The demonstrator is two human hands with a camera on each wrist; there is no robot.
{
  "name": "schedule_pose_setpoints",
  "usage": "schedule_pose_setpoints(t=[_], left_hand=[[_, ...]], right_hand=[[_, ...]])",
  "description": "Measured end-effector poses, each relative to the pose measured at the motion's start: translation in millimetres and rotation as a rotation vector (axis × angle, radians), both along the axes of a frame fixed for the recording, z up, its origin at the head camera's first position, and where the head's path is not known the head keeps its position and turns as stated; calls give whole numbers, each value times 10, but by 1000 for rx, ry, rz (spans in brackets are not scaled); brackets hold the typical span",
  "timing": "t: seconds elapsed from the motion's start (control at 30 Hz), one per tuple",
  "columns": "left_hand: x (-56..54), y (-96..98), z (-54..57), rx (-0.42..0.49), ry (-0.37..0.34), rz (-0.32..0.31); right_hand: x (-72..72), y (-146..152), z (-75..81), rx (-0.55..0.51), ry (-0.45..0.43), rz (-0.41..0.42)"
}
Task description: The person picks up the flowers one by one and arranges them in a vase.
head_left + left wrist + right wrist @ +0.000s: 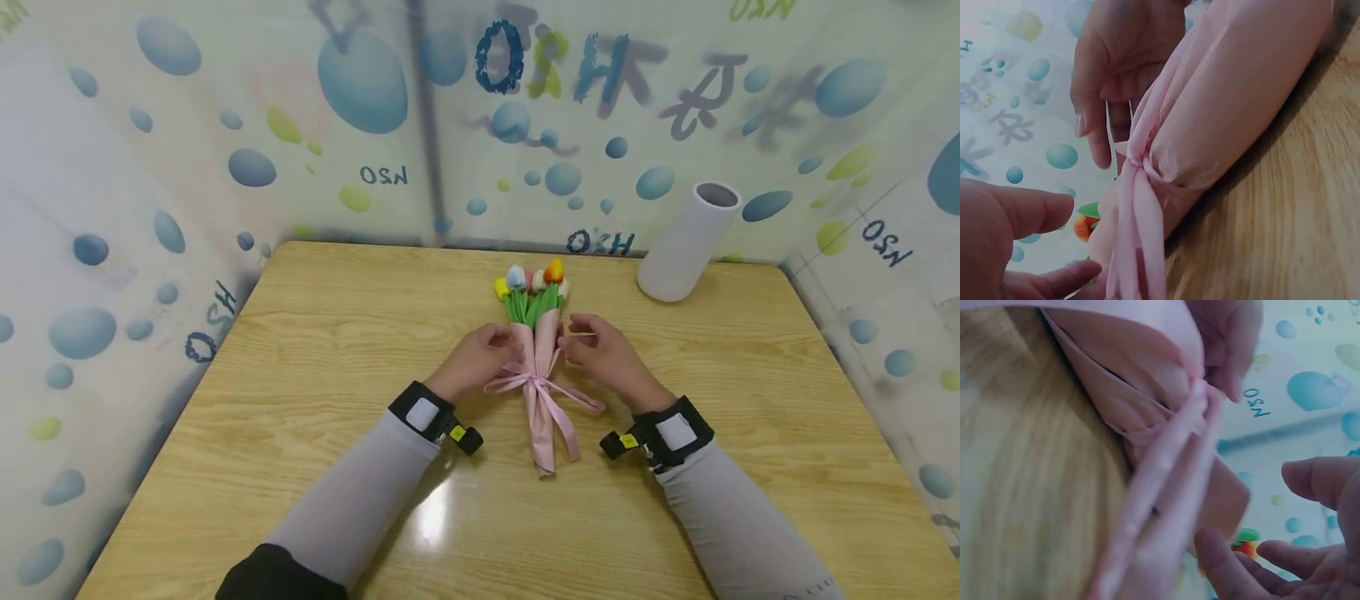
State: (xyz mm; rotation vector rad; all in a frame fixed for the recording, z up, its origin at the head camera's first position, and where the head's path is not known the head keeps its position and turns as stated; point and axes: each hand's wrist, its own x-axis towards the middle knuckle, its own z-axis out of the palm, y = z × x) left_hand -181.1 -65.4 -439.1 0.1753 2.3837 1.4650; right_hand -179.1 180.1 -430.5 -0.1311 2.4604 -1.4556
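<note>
A bouquet of tulips (531, 300) in yellow, pale blue, white and orange lies on the table, its stems in a pink paper wrap (545, 433). A pink ribbon (537, 382) is tied in a bow round the wrap's middle. At the wrap's left edge is my left hand (483, 354), fingertips right at the paper and thumb apart from the fingers in the left wrist view. To the right of the wrap is my right hand (600, 354), thumb and fingers spread with a gap between them. Ribbon tails (1154, 487) hang across the right wrist view.
A white vase (686, 242) stands near the table's back right corner. Behind the wooden table (337, 333) hangs a curtain (285, 192) printed with blue and green bubbles. Both forearms wear grey sleeves and black wrist straps.
</note>
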Motion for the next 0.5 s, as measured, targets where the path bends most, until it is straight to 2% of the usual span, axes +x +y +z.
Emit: schedule_pose_setpoints(t=[0.17,0.33,0.5], left_hand=[[45,-102,15,-20,57,-86],[85,-141,19,-82,121,-156],[108,-146,17,-146,170,-176]], right_hand=[[104,44,118,93,110,9],[340,6,213,131,246,100],[541,-128,228,182,259,201]])
